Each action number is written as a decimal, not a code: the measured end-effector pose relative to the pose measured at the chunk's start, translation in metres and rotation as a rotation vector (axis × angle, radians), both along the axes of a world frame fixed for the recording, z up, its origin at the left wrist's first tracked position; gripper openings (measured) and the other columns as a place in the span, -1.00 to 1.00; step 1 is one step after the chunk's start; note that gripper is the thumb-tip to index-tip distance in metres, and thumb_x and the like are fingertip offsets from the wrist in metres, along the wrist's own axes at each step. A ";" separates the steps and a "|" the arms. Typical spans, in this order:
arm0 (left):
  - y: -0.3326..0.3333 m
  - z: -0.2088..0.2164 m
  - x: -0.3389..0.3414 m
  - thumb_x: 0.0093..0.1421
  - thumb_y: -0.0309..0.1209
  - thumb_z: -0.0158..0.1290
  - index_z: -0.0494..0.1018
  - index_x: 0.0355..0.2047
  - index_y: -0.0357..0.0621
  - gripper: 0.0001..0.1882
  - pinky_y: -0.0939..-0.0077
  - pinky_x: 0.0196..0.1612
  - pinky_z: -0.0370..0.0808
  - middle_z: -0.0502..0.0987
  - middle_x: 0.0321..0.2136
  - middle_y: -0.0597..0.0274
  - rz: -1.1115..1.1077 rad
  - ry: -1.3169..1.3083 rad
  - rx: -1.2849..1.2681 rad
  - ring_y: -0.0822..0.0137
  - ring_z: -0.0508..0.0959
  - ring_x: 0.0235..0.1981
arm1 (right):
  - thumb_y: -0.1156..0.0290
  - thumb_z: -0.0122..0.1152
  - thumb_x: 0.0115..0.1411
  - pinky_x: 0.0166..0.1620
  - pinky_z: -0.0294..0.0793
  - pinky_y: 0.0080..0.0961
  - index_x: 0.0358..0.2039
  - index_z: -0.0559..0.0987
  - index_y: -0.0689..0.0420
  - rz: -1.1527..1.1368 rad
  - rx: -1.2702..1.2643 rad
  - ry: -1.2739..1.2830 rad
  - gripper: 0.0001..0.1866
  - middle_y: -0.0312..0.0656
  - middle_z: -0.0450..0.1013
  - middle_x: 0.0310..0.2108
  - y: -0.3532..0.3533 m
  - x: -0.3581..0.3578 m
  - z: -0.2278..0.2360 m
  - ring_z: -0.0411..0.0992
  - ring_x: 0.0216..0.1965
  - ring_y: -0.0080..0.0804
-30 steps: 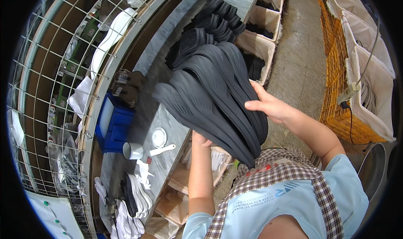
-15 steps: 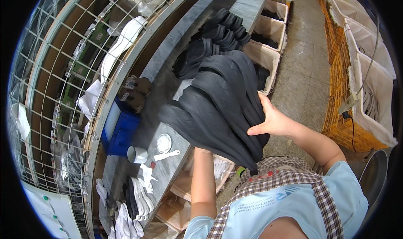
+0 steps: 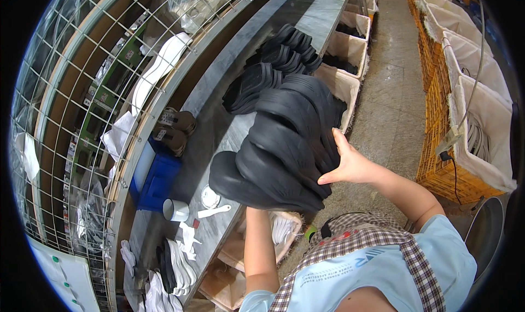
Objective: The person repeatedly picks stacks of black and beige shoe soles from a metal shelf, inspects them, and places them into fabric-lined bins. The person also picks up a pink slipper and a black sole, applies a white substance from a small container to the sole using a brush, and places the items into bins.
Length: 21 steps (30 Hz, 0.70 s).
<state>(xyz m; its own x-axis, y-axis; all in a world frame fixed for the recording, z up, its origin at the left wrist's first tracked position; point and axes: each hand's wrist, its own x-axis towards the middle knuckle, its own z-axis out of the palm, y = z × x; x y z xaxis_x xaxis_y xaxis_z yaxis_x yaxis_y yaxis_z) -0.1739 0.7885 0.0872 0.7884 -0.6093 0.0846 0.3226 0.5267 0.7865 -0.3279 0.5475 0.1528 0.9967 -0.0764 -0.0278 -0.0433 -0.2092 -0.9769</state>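
Note:
A thick bundle of black shoe soles [image 3: 279, 153] is held up in front of me, its rounded ends fanned toward the left and far side. My right hand [image 3: 347, 161] grips its right side, thumb and fingers spread apart along the edges. From below, my left hand [image 3: 256, 212] bears the near left part; only the wrist shows, as the soles hide the fingers. Just beyond lie more stacks of black soles [image 3: 254, 85] on the grey bench [image 3: 232, 131].
Left on the bench are a white mug [image 3: 175, 209], a round white dish [image 3: 210, 197], a white brush-like tool [image 3: 215, 212], a blue bin [image 3: 158, 175] and pale soles [image 3: 181, 268]. Wire mesh [image 3: 82, 120] borders the left. Cloth-lined baskets [image 3: 443, 153] line the right.
The bundle has tilted, its near tips drawing up and away from my apron and its rounded faces turning more toward me. Both hands stay on it.

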 end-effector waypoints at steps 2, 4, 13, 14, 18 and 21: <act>0.003 -0.002 -0.006 0.29 -0.22 -0.11 0.20 0.17 -0.11 -0.52 0.31 0.15 0.27 0.28 0.13 0.24 0.034 -0.016 0.028 0.27 0.31 0.11 | 0.07 0.55 -0.28 0.33 -0.20 -0.27 0.25 -0.31 0.39 -0.019 -0.042 -0.061 0.40 0.24 -0.26 0.29 0.000 0.000 -0.002 -0.27 0.34 -0.01; 0.004 -0.005 -0.015 0.29 -0.22 -0.11 0.20 0.17 -0.10 -0.52 0.31 0.16 0.25 0.27 0.15 0.24 0.066 -0.032 0.061 0.28 0.30 0.12 | 0.04 0.53 -0.27 0.32 -0.14 -0.29 0.26 -0.27 0.38 -0.053 -0.186 -0.032 0.37 0.23 -0.21 0.28 -0.001 0.002 -0.006 -0.20 0.34 0.00; -0.009 -0.009 -0.089 0.25 -0.16 -0.09 0.15 0.20 -0.11 -0.43 0.16 0.18 0.20 0.21 0.20 0.19 -0.013 0.447 0.173 0.18 0.20 0.19 | 0.30 0.54 -0.29 0.24 0.08 -0.30 0.25 -0.01 0.19 -0.060 -0.197 -0.494 0.15 0.08 0.09 0.20 -0.012 0.031 -0.051 0.10 0.23 -0.07; -0.008 -0.012 -0.097 0.25 -0.16 -0.09 0.15 0.20 -0.11 -0.43 0.16 0.18 0.21 0.21 0.20 0.19 -0.034 0.379 0.163 0.18 0.21 0.19 | 0.33 0.53 -0.29 0.23 0.10 -0.31 0.24 0.04 0.19 -0.015 -0.257 -0.527 0.12 0.06 0.12 0.19 -0.015 0.036 -0.056 0.13 0.21 -0.10; 0.010 -0.023 -0.112 0.24 -0.16 -0.09 0.16 0.19 -0.12 -0.44 0.17 0.17 0.21 0.22 0.19 0.18 -0.021 0.415 0.103 0.18 0.22 0.18 | 0.45 0.37 -0.09 0.14 0.25 -0.45 0.10 0.34 0.14 0.088 -0.049 -0.573 -0.32 -0.05 0.27 0.11 -0.010 0.038 -0.070 0.26 0.12 -0.26; 0.032 -0.029 -0.114 0.24 -0.16 -0.10 0.16 0.19 -0.13 -0.44 0.18 0.17 0.22 0.22 0.19 0.18 0.029 0.407 0.061 0.18 0.23 0.17 | 0.48 0.19 0.10 0.12 0.29 -0.49 0.11 0.34 0.16 0.158 0.039 -0.549 -0.48 -0.14 0.27 0.13 -0.005 0.028 -0.068 0.31 0.08 -0.38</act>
